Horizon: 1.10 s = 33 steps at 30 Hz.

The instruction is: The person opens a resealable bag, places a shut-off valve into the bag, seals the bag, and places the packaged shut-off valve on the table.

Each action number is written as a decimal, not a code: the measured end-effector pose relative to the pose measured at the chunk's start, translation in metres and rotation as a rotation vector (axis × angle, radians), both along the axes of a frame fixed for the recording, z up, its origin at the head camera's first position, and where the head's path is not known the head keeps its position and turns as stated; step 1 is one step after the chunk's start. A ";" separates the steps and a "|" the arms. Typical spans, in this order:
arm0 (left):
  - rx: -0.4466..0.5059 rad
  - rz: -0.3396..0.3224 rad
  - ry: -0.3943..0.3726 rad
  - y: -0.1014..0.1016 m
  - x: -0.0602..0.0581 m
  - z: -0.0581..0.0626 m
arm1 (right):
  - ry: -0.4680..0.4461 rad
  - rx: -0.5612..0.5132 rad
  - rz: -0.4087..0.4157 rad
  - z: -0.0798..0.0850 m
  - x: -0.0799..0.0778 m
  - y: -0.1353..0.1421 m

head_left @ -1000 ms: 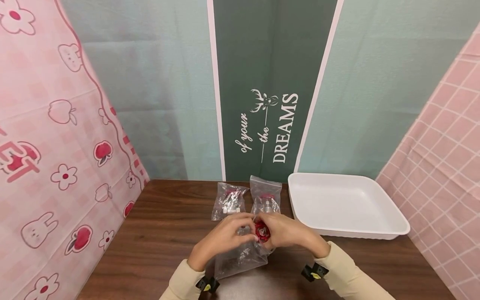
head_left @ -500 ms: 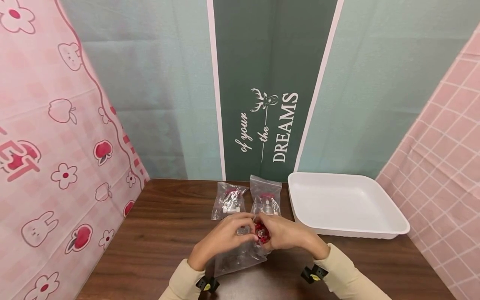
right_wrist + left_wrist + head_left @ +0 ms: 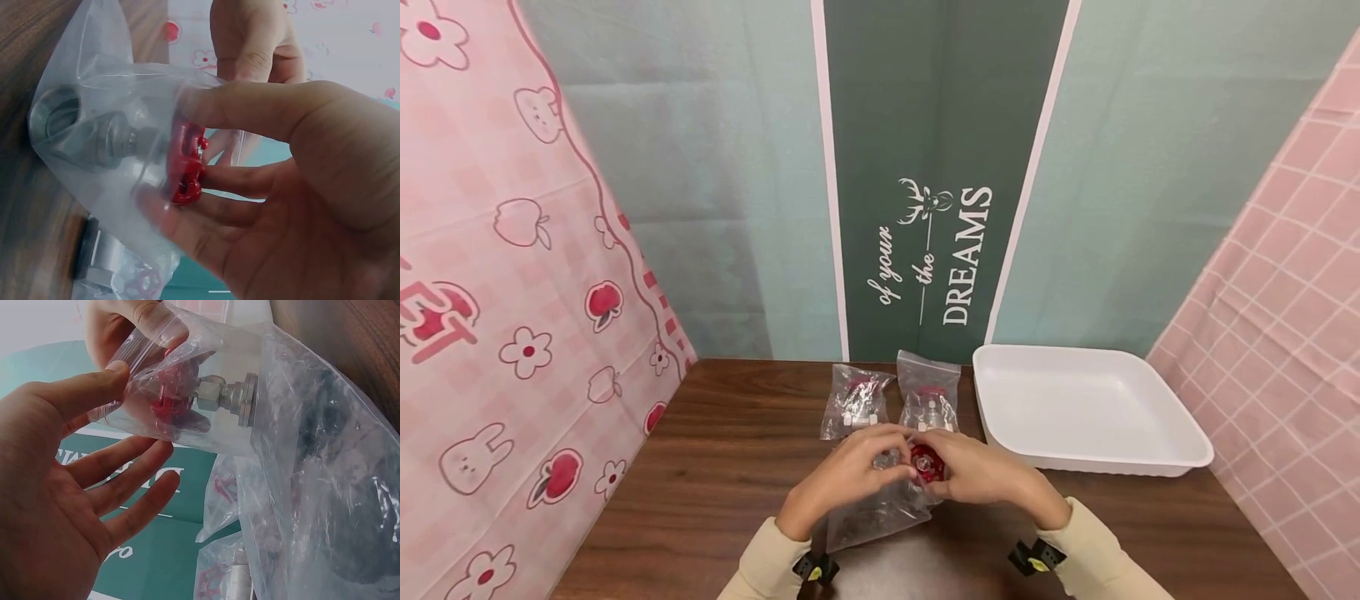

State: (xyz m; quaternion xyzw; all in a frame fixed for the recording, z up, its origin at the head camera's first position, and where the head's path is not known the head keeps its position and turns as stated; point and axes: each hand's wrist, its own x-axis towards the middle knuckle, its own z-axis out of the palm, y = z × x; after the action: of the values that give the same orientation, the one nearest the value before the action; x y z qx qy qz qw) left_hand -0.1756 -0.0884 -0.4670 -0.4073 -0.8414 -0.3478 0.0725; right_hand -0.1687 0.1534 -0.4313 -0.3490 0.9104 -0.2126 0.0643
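A metal valve (image 3: 115, 139) with a red handwheel (image 3: 927, 463) is inside a clear zip bag (image 3: 876, 518), its threaded end lower in the bag. My right hand (image 3: 981, 468) grips the handwheel at the bag's mouth; its thumb and some fingertips look covered by the plastic in the right wrist view. My left hand (image 3: 850, 468) pinches the edge of the bag's mouth near the zip strip (image 3: 140, 353), its other fingers spread beside the bag in the left wrist view. The valve's lower body is blurred behind the plastic.
Two more clear bags, a left one (image 3: 856, 404) and a right one (image 3: 929, 392), lie behind my hands, each with a red-wheeled valve in it. A white tray (image 3: 1093, 462) stands at the back right of the wooden table (image 3: 737, 450). Fabric curtains surround the table's sides and back.
My right hand and wrist have shifted slightly to the right, and the red handwheel shows a little more of its face. The left hand still holds the bag's edge in nearly the same place.
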 end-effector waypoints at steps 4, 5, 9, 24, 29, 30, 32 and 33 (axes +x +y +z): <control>-0.003 0.001 -0.029 -0.001 -0.001 0.000 | 0.010 -0.087 -0.030 -0.005 0.003 0.002; -0.003 0.001 -0.033 -0.001 -0.001 0.000 | 0.010 -0.109 -0.035 -0.005 0.004 0.003; 0.003 0.003 -0.051 0.000 -0.002 -0.001 | 0.029 -0.146 -0.054 -0.009 0.008 0.006; 0.002 0.009 -0.060 0.001 -0.002 -0.004 | 0.149 -0.262 -0.082 -0.037 0.024 0.000; 0.030 -0.024 -0.113 0.001 -0.007 -0.004 | 0.187 -0.324 -0.109 -0.046 0.023 -0.003; 0.042 -0.025 -0.136 0.001 -0.008 -0.004 | 0.191 -0.331 -0.112 -0.047 0.023 -0.003; 0.066 -0.013 -0.169 0.002 -0.012 -0.004 | 0.192 -0.338 -0.112 -0.049 0.022 -0.004; 0.079 -0.003 -0.184 0.003 -0.014 -0.005 | 0.190 -0.340 -0.110 -0.049 0.021 -0.004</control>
State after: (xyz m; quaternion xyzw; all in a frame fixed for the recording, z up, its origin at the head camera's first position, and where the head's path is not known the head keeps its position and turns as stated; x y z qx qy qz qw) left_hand -0.1894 -0.0853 -0.4716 -0.3716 -0.8295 -0.4168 0.0104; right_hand -0.1476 0.1498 -0.4803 -0.3230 0.8811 -0.3326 -0.0936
